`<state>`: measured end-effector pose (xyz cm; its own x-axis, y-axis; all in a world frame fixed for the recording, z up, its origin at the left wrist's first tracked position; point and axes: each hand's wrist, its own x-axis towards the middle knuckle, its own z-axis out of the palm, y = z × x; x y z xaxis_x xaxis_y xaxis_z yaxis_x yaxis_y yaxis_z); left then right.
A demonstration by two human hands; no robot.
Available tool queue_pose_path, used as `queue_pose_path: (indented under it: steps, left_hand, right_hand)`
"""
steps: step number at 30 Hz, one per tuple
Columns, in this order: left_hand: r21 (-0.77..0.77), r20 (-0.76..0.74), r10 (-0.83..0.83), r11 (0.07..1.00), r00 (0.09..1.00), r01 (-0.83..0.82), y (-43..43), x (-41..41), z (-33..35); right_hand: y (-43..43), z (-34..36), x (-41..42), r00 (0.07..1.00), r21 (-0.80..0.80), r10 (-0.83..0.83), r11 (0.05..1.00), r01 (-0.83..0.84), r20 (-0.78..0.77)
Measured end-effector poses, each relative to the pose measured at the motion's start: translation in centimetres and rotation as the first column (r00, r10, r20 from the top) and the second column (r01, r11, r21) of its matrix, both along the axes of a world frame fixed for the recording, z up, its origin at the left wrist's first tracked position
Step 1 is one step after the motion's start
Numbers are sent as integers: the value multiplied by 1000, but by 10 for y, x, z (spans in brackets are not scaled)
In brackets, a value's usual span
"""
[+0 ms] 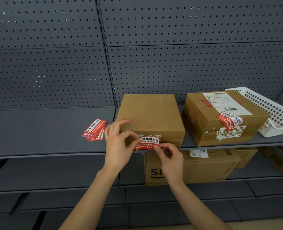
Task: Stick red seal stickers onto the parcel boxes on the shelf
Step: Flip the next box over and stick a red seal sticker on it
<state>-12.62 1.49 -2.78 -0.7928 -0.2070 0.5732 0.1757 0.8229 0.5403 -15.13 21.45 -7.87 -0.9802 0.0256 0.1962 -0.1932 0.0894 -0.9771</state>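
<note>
Pinching red seal sticker [148, 143] at front face of plain parcel box [150, 117], long axis L-R along box's top front edge: L hand [119, 143] on left end, R hand [169, 156] on lower-right corner; prob press on, fold over box top next.

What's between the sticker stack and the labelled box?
Head view: the plain box; left hand and right hand pinch a sticker at its front.

sticker stack [94, 129] left of plain box [150, 116], labelled box [223, 117] right, basket [273, 112] rightmost
</note>
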Motion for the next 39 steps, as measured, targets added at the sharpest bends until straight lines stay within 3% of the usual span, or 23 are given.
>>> queue_pose_path:
  steps: [5, 39]
  left_hand:
    - [70, 33, -20, 997, 999, 17, -1, -7, -1]
    - [24, -54, 27, 999, 998, -25, 2, -15, -3]
  right_hand:
    - [-2, 0, -3, 1000, 25, -26, 999, 26, 10]
    - [-9, 2, -10, 991, 133, -136, 982, 135, -2]
